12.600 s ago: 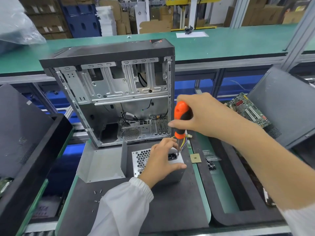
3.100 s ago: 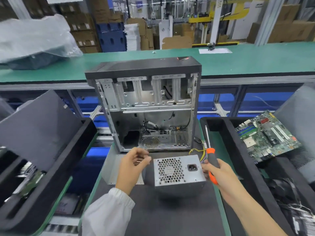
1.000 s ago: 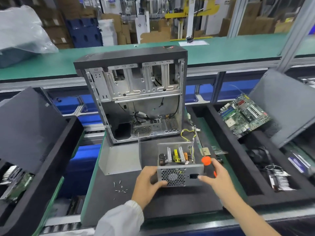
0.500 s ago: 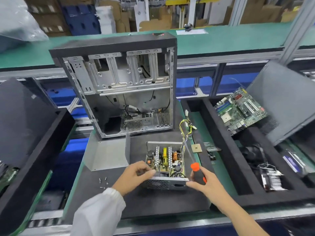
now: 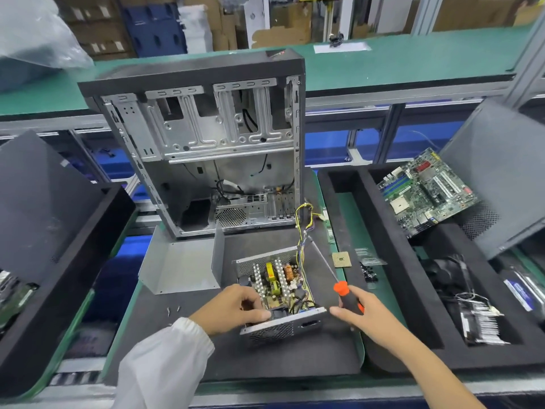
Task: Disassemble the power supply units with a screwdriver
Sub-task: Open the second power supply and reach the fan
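Observation:
The power supply unit [image 5: 275, 287] lies open-side up on the black mat [image 5: 265, 358], its circuit board and heat sinks exposed. Its grey metal cover [image 5: 182, 267] lies off to the left. My left hand [image 5: 236, 308] grips the unit's near left corner, thumb over the rim. My right hand [image 5: 358, 312] holds the orange and black screwdriver [image 5: 343, 293], its shaft pointing up and left along the unit's right side, and its index finger touches the unit's near right corner. Yellow wires [image 5: 303, 222] run from the unit toward the case.
An empty computer case [image 5: 206, 143] stands upright behind the unit. Loose screws [image 5: 173, 310] lie on the mat at left. A CPU chip [image 5: 341, 259] sits right of the unit. Black foam trays [image 5: 392, 261] at right hold a motherboard [image 5: 424, 191] and parts.
The unit has been turned a little clockwise on the mat. My left hand has closed on its near left corner, and my right hand with the screwdriver has shifted slightly right.

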Available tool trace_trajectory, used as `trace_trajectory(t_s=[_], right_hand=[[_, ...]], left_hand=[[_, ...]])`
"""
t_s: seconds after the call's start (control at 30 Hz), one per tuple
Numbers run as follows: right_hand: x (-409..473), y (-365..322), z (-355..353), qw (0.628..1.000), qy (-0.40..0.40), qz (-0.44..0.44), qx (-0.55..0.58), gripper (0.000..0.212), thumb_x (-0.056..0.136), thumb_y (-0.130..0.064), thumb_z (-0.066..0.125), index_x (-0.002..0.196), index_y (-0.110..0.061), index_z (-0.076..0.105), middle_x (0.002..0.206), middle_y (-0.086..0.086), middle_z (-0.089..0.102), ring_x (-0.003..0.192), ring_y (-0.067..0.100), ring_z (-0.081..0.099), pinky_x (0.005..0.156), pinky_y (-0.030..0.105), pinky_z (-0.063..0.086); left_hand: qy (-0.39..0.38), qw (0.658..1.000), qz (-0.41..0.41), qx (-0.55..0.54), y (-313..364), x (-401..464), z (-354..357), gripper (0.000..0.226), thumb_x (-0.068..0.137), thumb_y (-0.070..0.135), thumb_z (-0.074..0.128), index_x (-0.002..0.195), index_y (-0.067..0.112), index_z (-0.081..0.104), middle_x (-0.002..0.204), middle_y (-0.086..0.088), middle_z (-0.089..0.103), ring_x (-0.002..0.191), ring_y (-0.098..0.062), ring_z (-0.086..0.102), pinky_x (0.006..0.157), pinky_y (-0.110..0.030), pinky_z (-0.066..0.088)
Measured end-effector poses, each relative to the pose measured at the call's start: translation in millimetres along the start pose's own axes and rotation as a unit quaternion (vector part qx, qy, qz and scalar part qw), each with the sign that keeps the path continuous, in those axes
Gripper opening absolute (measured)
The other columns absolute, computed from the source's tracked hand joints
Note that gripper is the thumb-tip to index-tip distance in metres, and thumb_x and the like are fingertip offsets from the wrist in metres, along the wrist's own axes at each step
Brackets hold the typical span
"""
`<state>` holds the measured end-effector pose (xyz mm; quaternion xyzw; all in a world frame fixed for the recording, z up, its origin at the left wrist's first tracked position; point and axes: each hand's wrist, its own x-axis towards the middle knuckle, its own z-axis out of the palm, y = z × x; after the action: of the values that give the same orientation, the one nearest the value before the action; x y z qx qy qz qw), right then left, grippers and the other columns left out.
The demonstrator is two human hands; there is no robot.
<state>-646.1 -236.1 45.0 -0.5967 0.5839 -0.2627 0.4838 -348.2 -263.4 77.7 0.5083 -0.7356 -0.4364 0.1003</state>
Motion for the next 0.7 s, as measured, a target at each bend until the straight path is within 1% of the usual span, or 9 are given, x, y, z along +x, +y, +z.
trace_trajectory(t_s=[0.07,0.13,0.23,0.3,0.33,0.43,0.5,0.6,0.7], right_hand=[[4.9,4.8,-0.1,0.999,0.002,0.045,0.025,0.006,0.091,-0.022,0.065,0.09,-0.019,0.059,0.066,-0.006,0.055,0.049,0.0,0.051,0.051,0.014,0.044],[11.0,6.9,6.0,0.996,0.015,0.087,0.021,0.003,0.093,-0.012,0.057,0.091,-0.01,0.056,0.065,0.007,0.053,0.042,0.006,0.051,0.045,0.023,0.047],[20.1,5.0,22.1,0.992,0.049,0.115,-0.008,0.006,0.092,-0.009,0.054,0.089,-0.011,0.05,0.07,0.014,0.056,0.044,0.013,0.054,0.046,0.032,0.054],[25.0,1.6,31.5,0.988,0.075,0.123,-0.052,0.009,0.092,-0.018,0.054,0.096,-0.015,0.047,0.077,0.012,0.06,0.058,0.022,0.059,0.053,0.037,0.055],[26.9,0.7,34.9,0.983,0.086,0.119,-0.11,0.013,0.092,-0.025,0.053,0.099,-0.017,0.045,0.079,0.008,0.06,0.066,0.025,0.061,0.058,0.037,0.053],[30.7,-2.6,43.7,0.952,0.12,0.093,-0.265,0.019,0.095,-0.037,0.045,0.098,-0.021,0.036,0.084,0.002,0.062,0.083,0.03,0.061,0.061,0.035,0.04],[29.8,-4.5,50.7,0.934,0.131,0.072,-0.323,0.022,0.097,-0.041,0.039,0.1,-0.02,0.033,0.088,0.004,0.065,0.085,0.031,0.063,0.06,0.035,0.037],[28.1,-2.0,61.3,0.896,0.12,0.034,-0.427,0.029,0.098,-0.046,0.032,0.114,-0.021,0.032,0.083,-0.004,0.065,0.079,0.023,0.066,0.051,0.032,0.032],[28.8,-1.3,67.1,0.876,0.105,0.018,-0.471,0.033,0.099,-0.047,0.026,0.122,-0.023,0.029,0.081,-0.007,0.064,0.072,0.018,0.065,0.044,0.029,0.026]], left_hand=[[0.006,1.0,-0.001,0.025,1.1,-0.3,1.2,0.026,0.089,0.035,0.069,0.072,0.018,0.06,0.074,0.005,0.057,0.062,-0.002,0.047,0.062,-0.016,0.039],[0.023,0.998,0.006,0.053,1.0,-0.4,3.3,0.025,0.089,0.036,0.068,0.072,0.021,0.058,0.074,0.006,0.058,0.064,-0.003,0.048,0.061,-0.015,0.038],[0.032,0.997,0.028,0.068,1.0,-1.0,4.5,0.026,0.088,0.035,0.07,0.069,0.029,0.054,0.077,0.009,0.058,0.069,-0.004,0.051,0.063,-0.013,0.039],[0.024,0.999,0.029,0.038,0.8,0.7,3.0,0.028,0.084,0.034,0.075,0.066,0.03,0.055,0.075,0.009,0.057,0.068,-0.005,0.051,0.063,-0.015,0.04],[0.021,0.999,0.029,0.011,0.4,1.6,2.5,0.028,0.083,0.033,0.077,0.065,0.03,0.055,0.073,0.01,0.056,0.067,-0.005,0.05,0.064,-0.015,0.04],[0.034,0.996,0.035,-0.073,-5.4,2.5,2.3,0.026,0.082,0.024,0.078,0.065,0.024,0.059,0.073,0.011,0.054,0.069,-0.004,0.049,0.067,-0.018,0.04],[0.055,0.994,0.043,-0.082,-12.6,2.5,-0.2,0.023,0.085,0.019,0.075,0.069,0.019,0.059,0.075,0.012,0.054,0.07,-0.002,0.049,0.069,-0.019,0.041],[0.088,0.993,0.053,-0.051,-21.4,4.3,-7.6,0.018,0.087,0.019,0.073,0.074,0.016,0.06,0.079,0.009,0.056,0.072,-0.001,0.051,0.072,-0.019,0.042],[0.099,0.993,0.055,-0.031,-25.9,8.5,-11.1,0.018,0.087,0.022,0.073,0.074,0.018,0.061,0.078,0.011,0.056,0.072,-0.001,0.052,0.069,-0.016,0.041]])
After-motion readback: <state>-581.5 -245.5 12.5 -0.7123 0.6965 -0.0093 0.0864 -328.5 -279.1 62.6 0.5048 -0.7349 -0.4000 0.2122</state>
